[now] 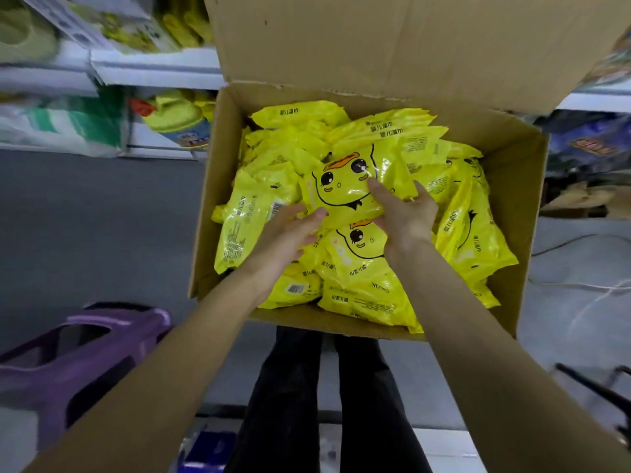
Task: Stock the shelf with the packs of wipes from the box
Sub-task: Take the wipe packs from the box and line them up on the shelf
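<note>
Your left hand (290, 233) and right hand (406, 213) both grip one pack of wipes (345, 196), thumbs on top.
It sits mid-frame over the heap of other packs (362, 295) in the open box (210, 199); the shelf (153, 66) runs upper left, a purple stool (68, 363) lower left.

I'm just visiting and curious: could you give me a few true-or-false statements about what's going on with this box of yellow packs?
1. The brown cardboard box is nearly empty. False: it is piled with yellow packs.
2. The left hand and right hand both hold the yellow plastic pack with the cartoon duck face. True.
3. The purple plastic stool stands to the right of the box. False: it is on the left, on the floor.
4. The box's far flap stands open. True.
</note>
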The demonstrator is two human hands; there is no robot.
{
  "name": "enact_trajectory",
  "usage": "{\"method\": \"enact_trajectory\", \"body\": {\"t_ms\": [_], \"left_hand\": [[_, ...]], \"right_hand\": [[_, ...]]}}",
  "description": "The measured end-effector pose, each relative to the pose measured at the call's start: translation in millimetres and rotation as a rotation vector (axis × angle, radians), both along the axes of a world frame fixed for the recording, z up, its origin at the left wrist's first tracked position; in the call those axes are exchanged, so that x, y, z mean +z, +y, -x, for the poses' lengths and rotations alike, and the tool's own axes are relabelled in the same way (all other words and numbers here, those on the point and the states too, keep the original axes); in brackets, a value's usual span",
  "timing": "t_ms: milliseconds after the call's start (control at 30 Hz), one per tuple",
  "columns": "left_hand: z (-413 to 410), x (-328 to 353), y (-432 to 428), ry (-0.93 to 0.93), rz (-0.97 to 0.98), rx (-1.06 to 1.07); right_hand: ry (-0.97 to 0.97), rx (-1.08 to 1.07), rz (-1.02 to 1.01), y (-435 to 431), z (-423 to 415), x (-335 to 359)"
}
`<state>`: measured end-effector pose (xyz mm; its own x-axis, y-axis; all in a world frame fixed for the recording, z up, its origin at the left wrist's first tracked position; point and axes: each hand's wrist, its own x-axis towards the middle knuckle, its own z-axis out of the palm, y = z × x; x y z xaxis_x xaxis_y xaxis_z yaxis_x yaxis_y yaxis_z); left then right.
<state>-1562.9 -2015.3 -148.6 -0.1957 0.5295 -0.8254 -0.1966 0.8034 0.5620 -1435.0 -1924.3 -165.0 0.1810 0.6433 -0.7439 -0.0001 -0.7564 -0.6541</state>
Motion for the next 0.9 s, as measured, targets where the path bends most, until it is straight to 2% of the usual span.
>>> {"method": "enact_trajectory", "body": {"t_ms": [100, 167, 233, 300, 333, 400, 467, 567, 667, 800, 900], "left_hand": [[10.4, 4.6, 4.0, 0.157, -0.052, 0.067], [18.0, 9.8, 6.6, 0.187, -0.117, 0.065], [23.1, 14.4, 6.7, 0.108, -0.126, -0.036], [23.0, 15.9, 0.3, -0.028, -0.05, -0.198], [21.0, 14.6, -5.7, -0.08, 0.0, -0.289], [15.6, 2.6, -19.0, -0.031, 0.054, -0.402], [13.4, -6.4, -29.2, 0.056, 0.069, -0.323], [17.1, -5.4, -40.1, 0.074, 0.095, -0.109], [26.3, -4.6, -48.7, 0.019, 0.108, 0.047], [34.1, -4.2, -53.3, -0.017, 0.073, 0.146], [35.6, -4.3, -54.7, -0.033, 0.048, 0.207]], "right_hand": [[0.068, 0.107, -0.034, 0.0, -15.5, 14.9], [0.13, 0.237, -0.022, -2.7, -29.5, 27.9], [0.18, 0.371, 0.024, -10.8, -38.9, 37.7], [0.196, 0.432, 0.062, -26.6, -40.6, 38.0], [0.202, 0.426, 0.086, -35.0, -39.1, 36.9], [0.255, 0.344, 0.148, -50.2, -34.7, 31.1], [0.262, 0.19, 0.171, -62.4, -36.1, 18.1], [-0.043, -0.05, 0.14, -73.9, -49.2, -4.0], [-0.333, -0.099, 0.196, -82.5, -57.0, -21.5], [-0.428, 0.008, 0.206, -80.7, -46.9, -33.1], [-0.413, -0.022, 0.189, -67.2, -32.1, -37.6]]}}
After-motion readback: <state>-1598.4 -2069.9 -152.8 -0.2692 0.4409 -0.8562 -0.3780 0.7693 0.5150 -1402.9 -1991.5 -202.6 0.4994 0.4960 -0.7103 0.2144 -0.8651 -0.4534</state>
